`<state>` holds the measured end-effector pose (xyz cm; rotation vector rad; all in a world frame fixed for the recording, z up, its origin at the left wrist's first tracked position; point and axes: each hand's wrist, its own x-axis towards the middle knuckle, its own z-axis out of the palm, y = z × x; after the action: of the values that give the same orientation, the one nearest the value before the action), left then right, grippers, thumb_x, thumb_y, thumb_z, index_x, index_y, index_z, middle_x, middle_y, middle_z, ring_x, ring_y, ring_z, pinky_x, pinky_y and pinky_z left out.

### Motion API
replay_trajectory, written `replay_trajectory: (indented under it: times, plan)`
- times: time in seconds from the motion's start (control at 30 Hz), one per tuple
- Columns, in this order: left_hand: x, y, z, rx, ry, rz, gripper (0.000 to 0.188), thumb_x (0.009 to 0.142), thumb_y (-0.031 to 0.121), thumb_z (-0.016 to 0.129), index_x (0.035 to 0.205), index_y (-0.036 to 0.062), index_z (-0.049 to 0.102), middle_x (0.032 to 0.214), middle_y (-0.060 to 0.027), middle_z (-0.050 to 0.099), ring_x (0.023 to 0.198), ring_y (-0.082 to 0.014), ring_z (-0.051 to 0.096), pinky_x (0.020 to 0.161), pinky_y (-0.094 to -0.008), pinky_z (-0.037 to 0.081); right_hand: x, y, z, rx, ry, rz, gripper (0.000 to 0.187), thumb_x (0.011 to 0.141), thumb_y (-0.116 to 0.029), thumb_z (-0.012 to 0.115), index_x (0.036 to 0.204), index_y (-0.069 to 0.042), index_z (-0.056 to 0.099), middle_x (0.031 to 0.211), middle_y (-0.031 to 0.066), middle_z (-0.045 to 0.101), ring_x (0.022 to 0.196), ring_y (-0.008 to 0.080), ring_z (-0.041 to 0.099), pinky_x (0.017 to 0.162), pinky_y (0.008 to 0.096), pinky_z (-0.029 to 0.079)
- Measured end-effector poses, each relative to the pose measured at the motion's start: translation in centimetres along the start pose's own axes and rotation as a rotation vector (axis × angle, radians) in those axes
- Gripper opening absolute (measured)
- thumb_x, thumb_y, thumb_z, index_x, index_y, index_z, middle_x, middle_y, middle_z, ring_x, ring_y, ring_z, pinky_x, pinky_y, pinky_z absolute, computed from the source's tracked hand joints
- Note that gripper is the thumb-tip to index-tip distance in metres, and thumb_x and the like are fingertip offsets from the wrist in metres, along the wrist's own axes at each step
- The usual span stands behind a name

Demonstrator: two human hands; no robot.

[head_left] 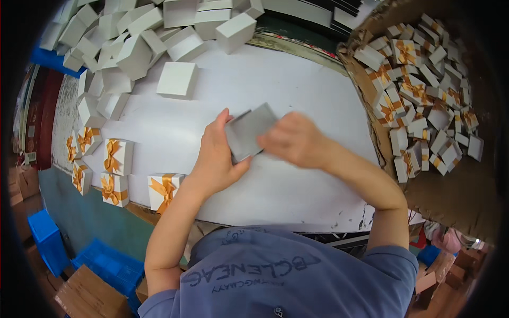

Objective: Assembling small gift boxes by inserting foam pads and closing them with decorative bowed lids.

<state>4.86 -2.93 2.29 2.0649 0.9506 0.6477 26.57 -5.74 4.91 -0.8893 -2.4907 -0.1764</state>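
My left hand (216, 153) is closed around the side of a small box (249, 132) whose face looks grey, tilted above the white tabletop. At the box's right edge is my right hand (297, 140), its fingers curled in and smeared by motion; whatever they pinch is hidden. Close to my left forearm lies a white gift box with a gold ribbon bow (163, 190). Several more bowed boxes (117, 157) stand at the table's left edge. One plain white box (177, 79) sits farther back, beyond my left hand.
Plain white boxes (132, 55) are heaped at the back left. On the right, a large cardboard carton (366, 100) holds many white boxes and lids, some with gold ribbons. Blue plastic crates (108, 259) and a brown carton (90, 294) stand below the table at the left.
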Motion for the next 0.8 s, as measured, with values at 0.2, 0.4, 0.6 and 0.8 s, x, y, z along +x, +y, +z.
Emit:
replay_trajectory:
  times: [0.2, 0.4, 0.6, 0.8]
  plan:
    - [-0.5, 0.2, 0.5, 0.255, -0.182, 0.368, 0.077, 0.071, 0.018, 0.072, 0.136, 0.0111, 0.032, 0.132, -0.0160, 0.038, 0.117, -0.0350, 0.034, 0.092, -0.0451, 0.034, -1.6, -0.4, -0.5, 0.285, -0.024, 0.159, 0.014, 0.069, -0.013, 0.064, 0.083, -0.009, 0.063, 0.088, 0.0024, 0.059, 0.084, 0.0203, 0.056, 0.072, 0.0323, 0.044]
    - [-1.9, -2.0, -4.1, 0.491, -0.107, 0.464, 0.055, 0.064, 0.022, 0.074, 0.116, 0.0189, 0.058, 0.133, -0.0011, 0.045, 0.114, -0.0345, 0.040, 0.088, -0.0428, 0.038, -12.0, 15.2, -7.5, -0.899, -0.217, 0.924, 0.018, 0.074, -0.019, 0.057, 0.085, -0.009, 0.067, 0.104, 0.0132, 0.060, 0.111, 0.0242, 0.046, 0.086, 0.0521, 0.033]
    - [-2.6, -1.8, -4.9, 0.537, -0.226, 0.417, 0.057, 0.059, 0.020, 0.077, 0.113, 0.0205, 0.058, 0.129, -0.0005, 0.047, 0.110, -0.0339, 0.043, 0.086, -0.0421, 0.041, -5.5, 8.8, -5.6, -0.252, 0.175, 0.924, 0.024, 0.072, -0.003, 0.063, 0.095, -0.003, 0.056, 0.087, 0.0079, 0.059, 0.079, 0.0217, 0.058, 0.069, 0.0291, 0.044]
    - [-0.8, -0.1, -3.2, 0.514, -0.294, 0.520, 0.059, 0.062, 0.018, 0.074, 0.116, 0.0221, 0.053, 0.129, 0.0006, 0.045, 0.103, -0.0319, 0.044, 0.085, -0.0387, 0.043, -4.6, 5.4, -0.6, 0.828, 0.274, 1.189, 0.023, 0.084, -0.020, 0.062, 0.099, -0.003, 0.058, 0.086, -0.0011, 0.056, 0.069, 0.0062, 0.052, 0.057, 0.0222, 0.041]
